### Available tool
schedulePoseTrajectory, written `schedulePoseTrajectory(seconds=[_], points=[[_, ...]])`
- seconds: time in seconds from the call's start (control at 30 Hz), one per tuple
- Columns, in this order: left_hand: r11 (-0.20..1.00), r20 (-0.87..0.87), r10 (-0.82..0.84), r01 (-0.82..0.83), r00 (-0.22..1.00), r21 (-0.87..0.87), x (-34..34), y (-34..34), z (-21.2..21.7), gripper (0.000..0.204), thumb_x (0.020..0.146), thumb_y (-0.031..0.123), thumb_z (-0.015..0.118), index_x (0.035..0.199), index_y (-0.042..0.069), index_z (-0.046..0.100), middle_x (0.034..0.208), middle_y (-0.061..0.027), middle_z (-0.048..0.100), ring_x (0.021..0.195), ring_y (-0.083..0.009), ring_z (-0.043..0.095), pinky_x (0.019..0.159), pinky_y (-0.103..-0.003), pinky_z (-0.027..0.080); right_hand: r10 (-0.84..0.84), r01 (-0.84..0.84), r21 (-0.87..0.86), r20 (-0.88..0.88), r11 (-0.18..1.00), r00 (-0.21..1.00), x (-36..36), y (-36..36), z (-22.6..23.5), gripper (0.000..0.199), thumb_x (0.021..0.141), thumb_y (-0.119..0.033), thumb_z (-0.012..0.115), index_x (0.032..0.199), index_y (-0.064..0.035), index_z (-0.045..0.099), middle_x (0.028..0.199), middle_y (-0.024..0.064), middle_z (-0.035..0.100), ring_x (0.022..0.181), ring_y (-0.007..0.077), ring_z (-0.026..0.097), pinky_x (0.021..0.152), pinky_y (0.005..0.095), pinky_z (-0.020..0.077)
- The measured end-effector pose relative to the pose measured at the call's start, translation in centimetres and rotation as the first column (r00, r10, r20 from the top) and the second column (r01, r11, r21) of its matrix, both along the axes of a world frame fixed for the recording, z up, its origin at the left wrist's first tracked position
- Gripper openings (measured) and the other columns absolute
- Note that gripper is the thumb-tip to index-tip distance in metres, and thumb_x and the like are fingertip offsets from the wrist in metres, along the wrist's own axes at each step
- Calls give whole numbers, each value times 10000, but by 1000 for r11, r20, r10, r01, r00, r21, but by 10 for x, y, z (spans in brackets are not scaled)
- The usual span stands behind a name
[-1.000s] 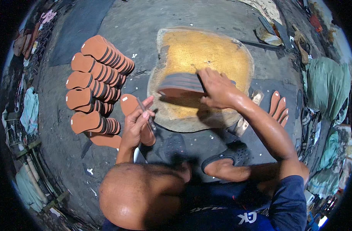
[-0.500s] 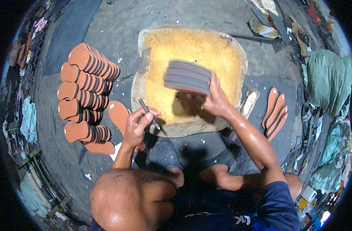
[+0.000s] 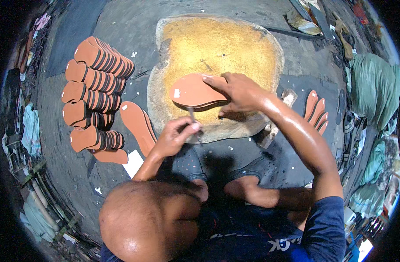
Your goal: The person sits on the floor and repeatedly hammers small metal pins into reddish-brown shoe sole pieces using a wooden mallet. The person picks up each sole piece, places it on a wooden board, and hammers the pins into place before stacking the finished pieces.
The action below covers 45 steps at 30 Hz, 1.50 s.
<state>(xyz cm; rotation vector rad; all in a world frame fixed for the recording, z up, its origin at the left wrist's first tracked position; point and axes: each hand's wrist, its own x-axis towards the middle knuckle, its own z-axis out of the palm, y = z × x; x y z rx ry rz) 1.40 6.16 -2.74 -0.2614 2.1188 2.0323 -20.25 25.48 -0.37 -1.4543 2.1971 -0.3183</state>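
Note:
A short stack of orange-brown shoe soles (image 3: 193,91) with dark edges lies flat on the near part of a worn yellow slab. A small white mark sits on the wide end of the top sole. My right hand (image 3: 243,93) grips the narrower end, thumb on top and fingers partly hidden round the far side. Just in front of the stack, my left hand (image 3: 176,136) pinches a slim dark tool (image 3: 191,114), blurred by motion; its upper end comes close to the stack's near edge. Whether it touches is unclear.
The broad slab (image 3: 217,39) rests on the grey floor. Rows of stacked soles (image 3: 101,59) lie at the left, with a loose pair of soles (image 3: 139,126) nearer me. Several fanned soles (image 3: 316,109) and a wooden piece (image 3: 270,133) are at the right.
The stack has come down from above the slab and turned from edge-on to flat, its top face up. My left hand has moved right and slightly up, toward it, with the tool.

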Motion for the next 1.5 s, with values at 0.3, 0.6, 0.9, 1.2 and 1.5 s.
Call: schedulePoseTrajectory(seconds=[0.3,0.6,0.9,1.2,1.5], points=[[991,148,-106,92,983,95,-67,42,-38,404,1050,351,620,1150,-29,712,1009,-47,718,969,-108,630,891,-286,502,-309,158,-377,-383,913,871,-58,-11,-22,829,799,-218,748,1556,-190,412,1121,237,626,1032,452,609,918,504,498],[908,407,31,-196,913,371,-56,65,-31,334,1060,322,601,1095,12,722,1014,-29,700,935,-95,623,870,-248,502,-149,102,-303,-137,948,979,-20,-15,-35,685,828,-132,698,1483,-125,500,1134,245,628,1054,435,614,927,513,494],[924,433,14,-178,901,339,-49,64,-32,342,1056,360,602,1172,57,710,1119,-7,710,1078,-104,637,1013,-291,492,-335,145,-442,-390,885,858,-96,-19,-41,645,829,-231,755,1422,-99,539,1246,222,637,1157,420,607,1022,519,450],[929,436,15,-174,900,326,-37,64,-30,366,1050,373,603,1192,54,713,1136,-13,725,1079,-101,640,956,-280,495,-371,190,-497,-297,847,880,-126,-27,-52,587,867,-281,726,1395,-80,570,1295,214,629,1184,425,608,1010,491,502],[940,475,26,-183,879,287,-32,57,-20,362,1052,353,592,1209,43,690,1183,-68,730,1083,-160,674,942,-326,527,-564,348,-514,-356,784,745,-117,2,-55,540,942,-378,683,1396,-100,594,1468,229,541,1353,442,494,1138,532,373]])
